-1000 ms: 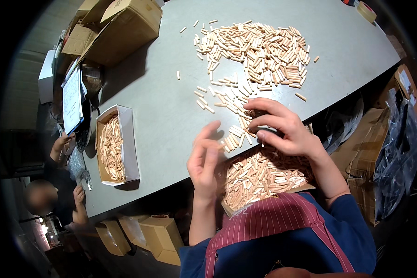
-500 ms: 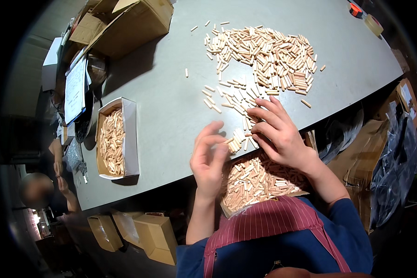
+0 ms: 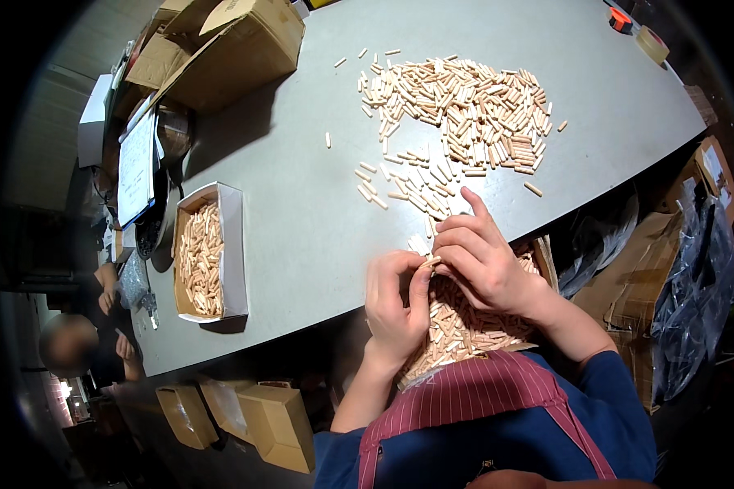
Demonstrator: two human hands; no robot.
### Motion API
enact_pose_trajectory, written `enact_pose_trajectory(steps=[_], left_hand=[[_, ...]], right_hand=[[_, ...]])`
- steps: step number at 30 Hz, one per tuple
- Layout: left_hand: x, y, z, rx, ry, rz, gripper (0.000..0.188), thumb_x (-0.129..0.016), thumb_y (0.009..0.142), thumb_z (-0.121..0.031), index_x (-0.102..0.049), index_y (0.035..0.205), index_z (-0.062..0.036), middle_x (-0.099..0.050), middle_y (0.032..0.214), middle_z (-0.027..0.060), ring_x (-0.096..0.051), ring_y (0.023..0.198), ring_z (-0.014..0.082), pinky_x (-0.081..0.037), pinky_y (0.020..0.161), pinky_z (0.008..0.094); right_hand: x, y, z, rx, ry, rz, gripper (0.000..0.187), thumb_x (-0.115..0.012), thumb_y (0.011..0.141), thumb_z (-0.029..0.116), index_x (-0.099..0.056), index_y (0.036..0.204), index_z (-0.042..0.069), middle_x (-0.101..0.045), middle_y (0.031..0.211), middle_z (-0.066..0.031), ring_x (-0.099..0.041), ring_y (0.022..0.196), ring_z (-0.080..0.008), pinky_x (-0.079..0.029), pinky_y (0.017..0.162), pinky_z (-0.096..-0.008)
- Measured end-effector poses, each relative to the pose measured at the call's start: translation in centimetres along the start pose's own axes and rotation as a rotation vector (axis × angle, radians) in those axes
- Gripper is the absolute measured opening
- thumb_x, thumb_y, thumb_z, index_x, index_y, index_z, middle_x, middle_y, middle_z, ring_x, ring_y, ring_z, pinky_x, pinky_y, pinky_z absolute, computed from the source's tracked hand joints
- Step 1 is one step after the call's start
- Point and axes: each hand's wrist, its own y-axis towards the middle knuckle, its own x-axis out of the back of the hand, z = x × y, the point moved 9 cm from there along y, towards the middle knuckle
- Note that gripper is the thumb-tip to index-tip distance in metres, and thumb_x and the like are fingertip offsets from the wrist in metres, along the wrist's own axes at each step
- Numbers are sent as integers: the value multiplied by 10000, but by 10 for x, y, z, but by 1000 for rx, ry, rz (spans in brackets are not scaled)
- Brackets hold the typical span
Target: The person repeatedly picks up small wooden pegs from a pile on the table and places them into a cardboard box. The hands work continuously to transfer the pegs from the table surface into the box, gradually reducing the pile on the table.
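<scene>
Since the two hands have come together over the near box [image 3: 549, 265] by the apron [image 3: 473, 391], the gap between them half a second ago has closed, and a few pegs [image 3: 432, 262] now sit up between the fingertips; I take that to mean the work is on this small bunch rather than on the spread. The left hand [image 3: 398, 300] comes in from its own side, its grip narrow, thumb and forefinger pinched on the bunch. The right hand [image 3: 491, 273] meets it from the other side, forefinger lifted and the other fingers curled toward the same pegs; as its fingers hide the contact, I cannot tell whether its grip holds them. Just beyond the fingertips, a loose trail [image 3: 429, 193] of pegs leads over the counter [image 3: 310, 212] to the big pile [image 3: 483, 106], which neither hand touches. Well apart on the left stands the white box [image 3: 234, 253] of similar pegs, with the carton [image 3: 245, 65] farther off and the tape [image 3: 652, 44] at the far right.
</scene>
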Motion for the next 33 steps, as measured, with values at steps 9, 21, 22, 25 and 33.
enact_pose_trajectory(steps=[9,21,22,25,33], left_hand=[[108,22,50,238,70,-368,110,-662,1114,-84,-673,1175,7,-692,1142,89,-665,1050,155,-564,901,309],[161,3,85,343,136,-406,148,-567,1158,-144,-643,1208,-26,-660,1500,185,-634,1309,269,-525,1102,418],[129,-8,90,416,-17,-330,156,-549,1172,-165,-645,1212,-49,-636,1545,188,-629,1339,274,-501,1137,416],[50,-11,54,298,21,-110,124,-536,1152,-126,-602,1162,-21,-566,1604,239,-539,1483,371,-413,1236,489],[-32,9,26,199,-286,195,171,-512,1163,-150,-583,1161,5,-505,1636,328,-349,1622,499,-306,1287,532]], right_hand=[[40,0,-43,-251,-24,-188,158,-683,981,15,-699,1138,21,-710,1163,-150,-680,1161,-349,-422,1212,-583],[31,-14,-62,-346,27,-37,294,-637,947,-86,-725,1216,-5,-752,1214,-176,-707,1120,-369,-542,1003,-430],[30,-13,-61,-359,32,-41,299,-638,954,-82,-720,1232,-8,-751,1218,-179,-708,1123,-368,-542,1005,-430],[28,-12,-58,-391,39,-42,318,-640,973,-70,-702,1280,-17,-747,1230,-184,-709,1134,-367,-543,1012,-430],[19,-9,-51,-397,148,-44,356,-632,985,-45,-670,1337,-16,-730,1218,-211,-707,1124,-400,-561,984,-448]])
